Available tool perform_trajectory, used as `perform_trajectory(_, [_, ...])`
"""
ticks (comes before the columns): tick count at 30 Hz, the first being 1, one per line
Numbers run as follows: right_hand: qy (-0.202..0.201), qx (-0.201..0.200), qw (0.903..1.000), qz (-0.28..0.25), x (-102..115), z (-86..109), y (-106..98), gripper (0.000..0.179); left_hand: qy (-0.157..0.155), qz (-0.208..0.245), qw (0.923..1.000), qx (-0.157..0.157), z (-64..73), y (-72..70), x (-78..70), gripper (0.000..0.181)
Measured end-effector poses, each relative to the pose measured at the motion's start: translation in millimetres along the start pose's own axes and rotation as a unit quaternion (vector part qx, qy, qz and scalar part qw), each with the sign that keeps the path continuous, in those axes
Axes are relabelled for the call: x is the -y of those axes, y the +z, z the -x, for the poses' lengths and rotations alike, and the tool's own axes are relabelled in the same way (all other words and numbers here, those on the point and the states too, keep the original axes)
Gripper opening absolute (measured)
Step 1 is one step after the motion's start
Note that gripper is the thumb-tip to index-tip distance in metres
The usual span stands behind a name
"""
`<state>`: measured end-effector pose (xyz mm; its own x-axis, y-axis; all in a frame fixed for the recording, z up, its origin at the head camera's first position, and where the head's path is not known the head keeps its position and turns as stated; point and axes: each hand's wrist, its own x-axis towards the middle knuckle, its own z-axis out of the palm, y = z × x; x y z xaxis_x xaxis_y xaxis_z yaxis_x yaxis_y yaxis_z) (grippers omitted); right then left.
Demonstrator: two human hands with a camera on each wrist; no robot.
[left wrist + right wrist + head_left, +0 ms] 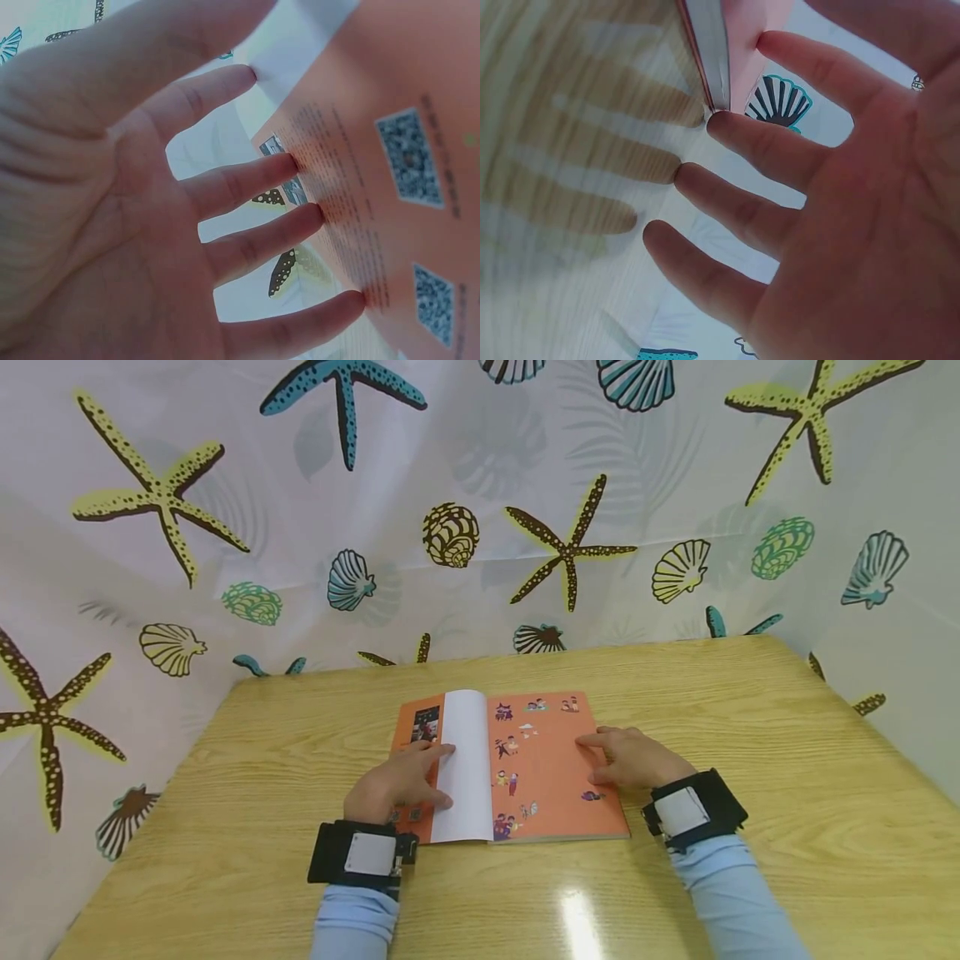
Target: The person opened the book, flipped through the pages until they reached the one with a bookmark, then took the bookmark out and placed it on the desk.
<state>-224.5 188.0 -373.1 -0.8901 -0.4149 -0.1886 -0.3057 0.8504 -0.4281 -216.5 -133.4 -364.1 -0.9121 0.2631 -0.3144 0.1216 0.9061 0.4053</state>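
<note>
A book lies opened on the wooden table, its orange right-hand page [555, 768] printed with small cartoon figures. To the left of the fold is a white page [467, 777], bordered by an orange flap [406, 718] with a photo. My left hand [397, 783] touches that left side with fingers spread; in the left wrist view its fingertips meet the flap beside the QR codes [410, 157]. At the book's right edge is my right hand [636, 758]. Its index fingertip touches the orange page, while other fingers reach past the page edges [711, 56] toward the table.
The wooden table [750, 727] extends around the book on all sides. Behind it hangs a white cloth [405, 602] printed with starfish and shells. Each wrist wears a black strap [705, 810] with a white plate.
</note>
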Motion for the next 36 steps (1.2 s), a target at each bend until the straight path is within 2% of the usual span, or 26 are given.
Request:
perform_trajectory(5, [0.035,-0.011,0.9992,0.019,-0.4,0.7,0.1,0.067,-0.001,-0.001,1.0,-0.002,-0.4,0.8,0.3,0.075])
perform_trajectory(9, [0.06,-0.018,0.9974,0.036,-3.2,1.5,0.2,0.064,-0.001,-0.001,1.0,-0.003,-0.8,0.9,0.0,0.075])
perform_trajectory(12, [0.053,-0.021,0.9978,0.033,-5.1,0.7,1.2,0.057,-0.003,0.005,1.0,-0.005,-1.0,1.5,0.2,0.075])
perform_trajectory(18, [0.042,-0.024,0.9978,0.045,-1.9,-0.2,1.5,0.062,-0.004,0.007,1.0,-0.005,-2.1,2.4,1.3,0.075])
perform_trajectory(23, [0.038,-0.03,0.9974,0.053,4.2,-0.5,1.0,0.058,-0.003,0.003,1.0,-0.005,-1.3,2.5,1.9,0.075])
perform_trajectory(28, [0.035,-0.055,0.996,0.062,8.1,-1.3,-0.8,0.049,-0.005,0.005,1.0,-0.005,-0.9,2.9,2.4,0.076])
perform_trajectory(32, [0.032,-0.104,0.9941,-0.009,7.5,-1.5,-2.8,0.042,-0.006,0.008,0.9999,-0.005,-0.7,2.4,2.3,0.077])
perform_trajectory(36, [0.017,-0.139,0.9821,-0.126,1.4,-2.9,-2.0,0.028,-0.006,0.01,0.9999,-0.005,-0.8,2.0,2.1,0.077])
